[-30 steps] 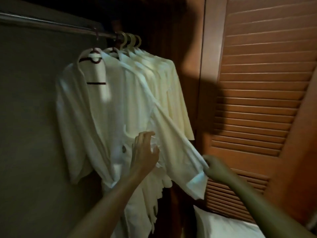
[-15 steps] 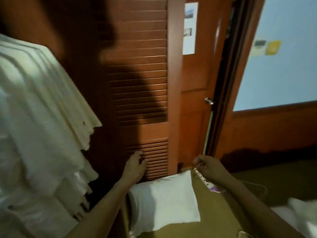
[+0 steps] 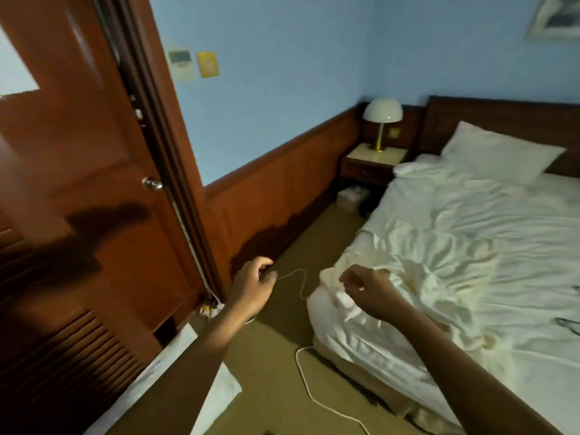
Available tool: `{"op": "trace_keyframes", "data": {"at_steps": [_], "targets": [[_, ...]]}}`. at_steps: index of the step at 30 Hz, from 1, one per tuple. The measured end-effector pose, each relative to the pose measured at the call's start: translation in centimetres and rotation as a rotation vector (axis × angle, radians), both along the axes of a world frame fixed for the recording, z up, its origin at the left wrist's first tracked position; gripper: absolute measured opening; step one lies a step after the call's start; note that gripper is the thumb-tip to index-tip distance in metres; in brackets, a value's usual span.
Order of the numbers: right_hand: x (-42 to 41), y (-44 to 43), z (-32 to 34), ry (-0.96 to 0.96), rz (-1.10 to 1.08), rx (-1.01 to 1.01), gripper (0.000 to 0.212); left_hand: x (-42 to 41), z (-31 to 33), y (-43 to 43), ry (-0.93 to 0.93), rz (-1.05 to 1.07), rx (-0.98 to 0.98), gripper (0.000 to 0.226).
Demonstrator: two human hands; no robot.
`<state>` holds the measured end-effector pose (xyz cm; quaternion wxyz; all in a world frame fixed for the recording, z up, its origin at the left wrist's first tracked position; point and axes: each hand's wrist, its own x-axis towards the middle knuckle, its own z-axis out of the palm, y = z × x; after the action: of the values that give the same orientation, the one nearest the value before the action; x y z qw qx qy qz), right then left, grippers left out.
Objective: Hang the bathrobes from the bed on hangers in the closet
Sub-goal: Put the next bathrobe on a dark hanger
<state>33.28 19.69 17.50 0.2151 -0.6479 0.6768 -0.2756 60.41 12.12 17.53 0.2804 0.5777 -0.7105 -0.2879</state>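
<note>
Cream bathrobes (image 3: 417, 277) lie crumpled in a pile on the near corner of the bed (image 3: 470, 221), which has white sheets. My right hand (image 3: 364, 288) hovers over the left end of that pile with its fingers loosely curled, holding nothing. My left hand (image 3: 254, 285) hangs over the carpet left of the bed, also loosely curled and empty. A thin wire (image 3: 298, 277) runs past its fingertips to the bed corner. The closet's louvered door (image 3: 62, 350) shows at the lower left. The rail and the hung robes are out of view.
A wooden room door (image 3: 94, 158) stands at the left. A white cable (image 3: 314, 397) trails over the carpet beside the bed. A white pillow (image 3: 188, 372) lies on the floor by the closet door. A nightstand (image 3: 373, 161) with a lamp (image 3: 382, 116) stands at the bed's head.
My view has swung right from the closet, past the louvered door, to the bed. Both hands let go of the hanging robe and now hang empty near the bed corner.
</note>
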Motion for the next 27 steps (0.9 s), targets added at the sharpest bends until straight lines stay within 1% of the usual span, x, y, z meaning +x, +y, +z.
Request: {"op": "trace_keyframes", "data": {"at_steps": [6, 10, 13, 16, 21, 24, 27], "targets": [[-10.3, 0.8, -1.6, -0.012, -0.282, 0.060, 0.019, -13.6, -1.7, -5.7, -0.020, -0.274, 0.014, 0.034], [-16.0, 0.5, -2.5, -0.046, -0.451, 0.107, 0.022, -21.6, -3.1, -9.7, -0.031, -0.437, 0.028, 0.032], [-19.6, 0.3, -3.6, -0.083, -0.561, 0.128, 0.024, -26.9, -5.2, -11.8, -0.034, -0.546, 0.083, 0.032], [-22.5, 0.3, -5.8, -0.098, -0.659, 0.167, 0.025, -31.2, -8.4, -13.2, -0.075, -0.637, 0.128, 0.029], [-26.1, 0.6, -11.1, -0.067, -0.727, 0.288, 0.031, -35.8, -14.5, -13.8, -0.178, -0.735, 0.213, 0.035], [-28.0, 0.4, -15.0, -0.047, -0.737, 0.397, 0.036, -37.1, -18.8, -13.7, -0.326, -0.776, 0.260, 0.037], [-29.9, -0.1, -18.8, -0.016, -0.712, 0.561, 0.048, -38.0, -22.6, -13.4, -0.470, -0.811, 0.252, 0.044]]}}
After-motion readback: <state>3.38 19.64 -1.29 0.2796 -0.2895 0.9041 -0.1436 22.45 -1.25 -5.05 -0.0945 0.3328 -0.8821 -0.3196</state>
